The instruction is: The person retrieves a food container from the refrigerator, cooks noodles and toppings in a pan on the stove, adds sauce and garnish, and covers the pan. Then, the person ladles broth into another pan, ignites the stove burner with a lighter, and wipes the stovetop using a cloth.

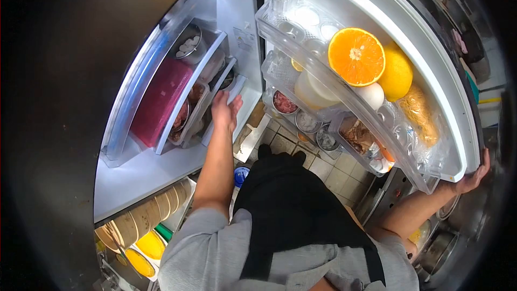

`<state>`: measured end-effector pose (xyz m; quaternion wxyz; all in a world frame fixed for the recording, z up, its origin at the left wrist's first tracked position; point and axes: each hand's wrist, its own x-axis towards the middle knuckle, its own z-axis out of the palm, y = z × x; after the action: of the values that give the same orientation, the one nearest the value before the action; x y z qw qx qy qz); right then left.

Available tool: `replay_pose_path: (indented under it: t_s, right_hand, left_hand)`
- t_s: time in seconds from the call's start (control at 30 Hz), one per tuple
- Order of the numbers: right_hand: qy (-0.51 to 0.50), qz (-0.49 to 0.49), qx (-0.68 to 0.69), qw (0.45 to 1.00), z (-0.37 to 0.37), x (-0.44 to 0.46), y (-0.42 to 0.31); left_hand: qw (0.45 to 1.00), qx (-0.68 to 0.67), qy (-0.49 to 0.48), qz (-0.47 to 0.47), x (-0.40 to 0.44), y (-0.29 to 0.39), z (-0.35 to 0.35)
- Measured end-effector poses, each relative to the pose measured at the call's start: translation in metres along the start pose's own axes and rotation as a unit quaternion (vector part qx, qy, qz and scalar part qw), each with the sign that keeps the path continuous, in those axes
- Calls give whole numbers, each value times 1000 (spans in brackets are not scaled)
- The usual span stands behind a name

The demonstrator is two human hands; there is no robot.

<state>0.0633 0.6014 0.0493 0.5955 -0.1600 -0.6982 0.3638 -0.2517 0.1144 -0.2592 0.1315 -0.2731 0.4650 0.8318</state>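
My left hand is stretched into the fridge, its fingers apart and holding nothing I can see. It is beside the front of a lower shelf; whether it touches the edge is unclear. My right hand grips the outer edge of the open fridge door. On the door's top rack sit a halved orange, a yellow citrus fruit and a white egg. Inside the fridge are a pink-red box and a metal pot with white pieces.
Lower door racks hold a bowl of red meat and a tub of brownish food. Stacked bamboo steamers and yellow oval items stand below the fridge at left. Metal pots are at lower right. The floor is tiled.
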Motion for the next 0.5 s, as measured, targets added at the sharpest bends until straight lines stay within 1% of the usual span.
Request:
replay_pose_path:
  t_s: [0.1, 0.13, 0.17, 0.2, 0.23, 0.27, 0.3, 0.37, 0.4, 0.47, 0.5]
  right_hand:
    - [0, 3, 4, 1000, -3, 1, 3]
    - [-4, -3, 2, 1000, -3, 0, 2]
    - [2, -9, -2, 1000, -4, 0, 2]
    - [-2, 2, 12, 1000, -5, -1, 2]
    - [-5, 13, 27, 1000, -4, -1, 1]
    - [-1, 50, 68, 996, -4, -3, 0]
    - [3, 45, 64, 997, -4, -3, 0]
    - [-6, 38, 59, 998, -6, -3, 0]
    - [2, 51, 74, 996, -2, -4, -3]
    - [0, 49, 72, 996, 0, -5, -6]
    - [-3, 52, 75, 996, 0, -5, -6]
  left_hand:
    - [999, -37, 4, -28, 94, -17, -4]
    - [995, -81, 32, -38, 120, -20, -9]
    - [989, -126, 57, -49, 137, -18, -8]
    - [989, -126, 48, -53, 144, -13, -4]
    - [979, -157, 98, -81, 151, -9, 1]
    - [965, -185, 149, -110, 157, -5, 4]
    - [966, -185, 142, -114, 170, -5, 4]
    - [959, -243, 146, -18, 196, -17, 0]
    - [959, -244, 142, -22, 197, -14, 5]
    - [949, -226, 220, -11, 194, -12, 8]
    - [949, -226, 221, -14, 194, -15, 8]
